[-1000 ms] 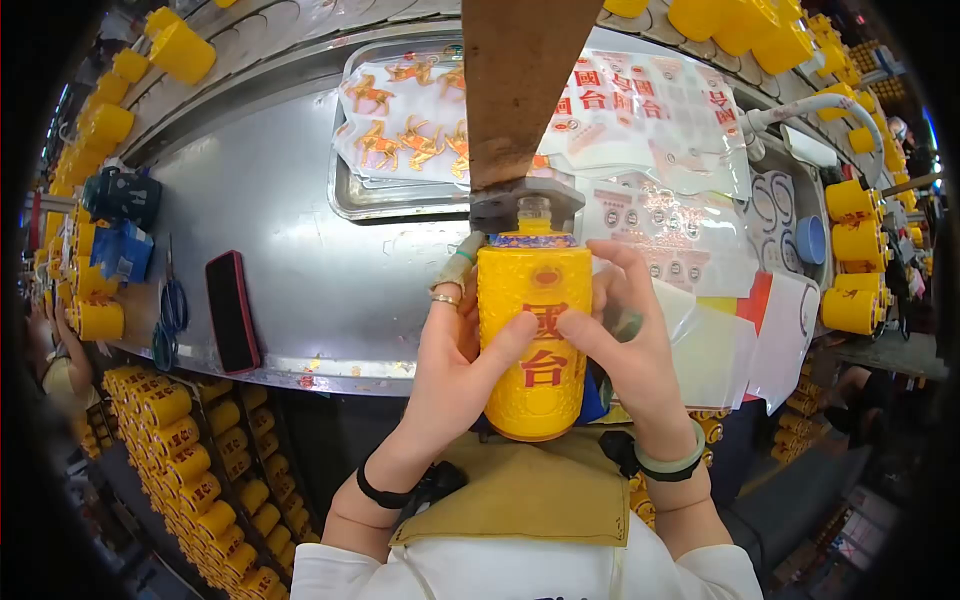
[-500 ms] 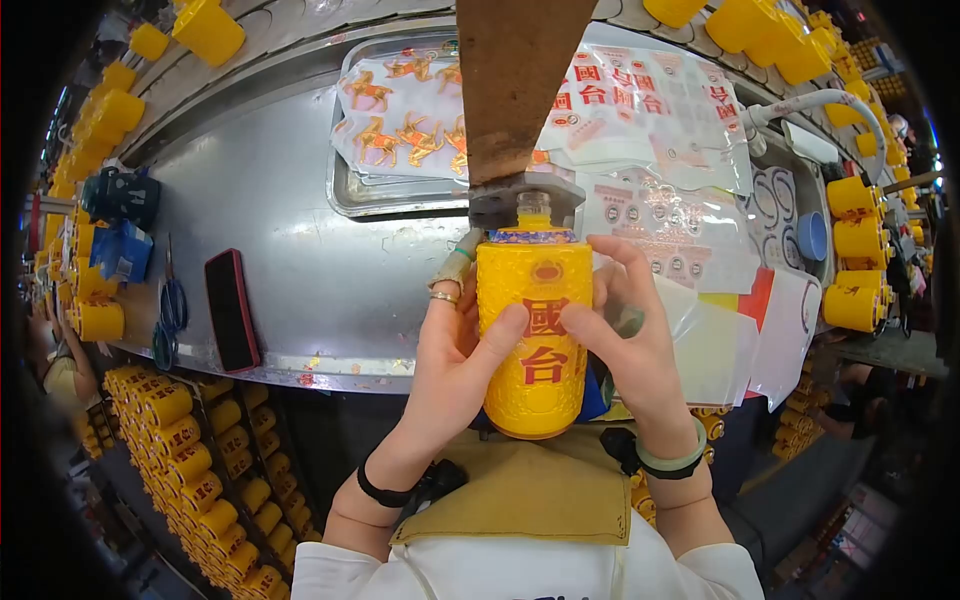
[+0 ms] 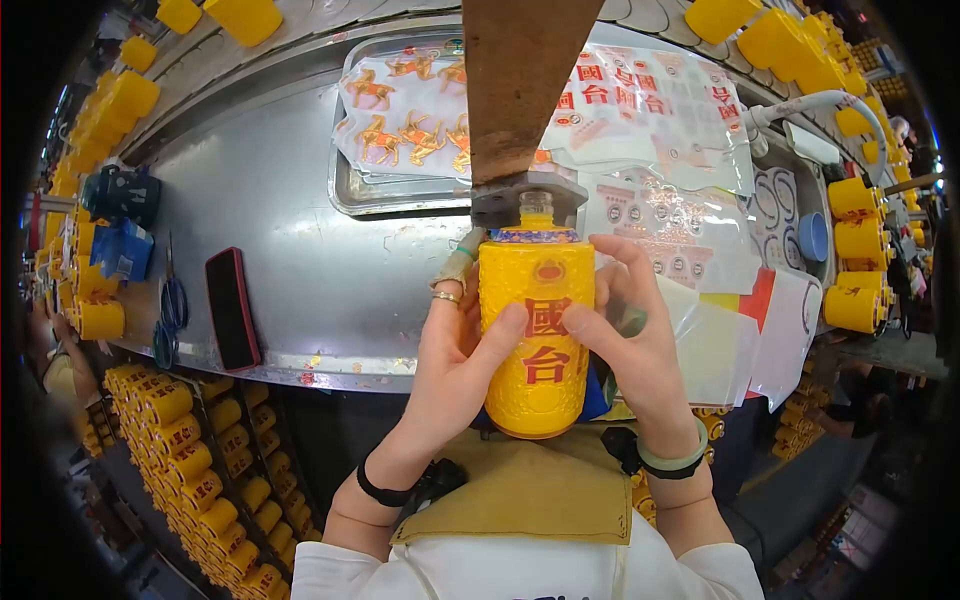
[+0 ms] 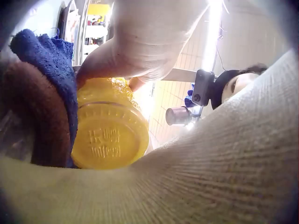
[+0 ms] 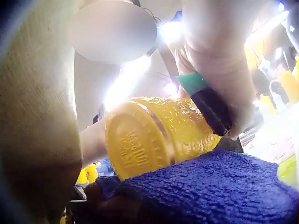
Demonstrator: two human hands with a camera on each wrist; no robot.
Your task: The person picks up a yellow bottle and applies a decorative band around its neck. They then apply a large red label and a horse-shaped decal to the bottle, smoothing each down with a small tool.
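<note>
In the head view a yellow embossed bottle [image 3: 537, 400] with red characters [image 3: 546, 340] lies between both hands, its clear neck [image 3: 536, 206] toward a grey metal holder [image 3: 575, 200]. My left hand [image 3: 450, 360] grips its left side, thumb pressed on the front near the characters. On the other side my right hand [image 3: 645, 350] holds it, thumb on the upper character's edge and fingers curled behind. A blue cloth [image 5: 210, 186] lies under the bottle in the right wrist view. Raised marks show on the bottle's base [image 4: 110, 140] in the left wrist view.
A wooden post [image 3: 525, 90] rises behind the holder. A tray [image 3: 345, 190] bears sheets of gold horse decals [image 3: 380, 140]; character decal sheets [image 3: 650, 130] lie to the right. A phone [image 3: 232, 310] and scissors [image 3: 172, 310] lie left. Yellow bottles [image 3: 245, 18] line a conveyor at the back.
The thumbs shift very slightly on the bottle, which stays nearly in place between both hands. On the back conveyor the yellow bottles have moved to the right.
</note>
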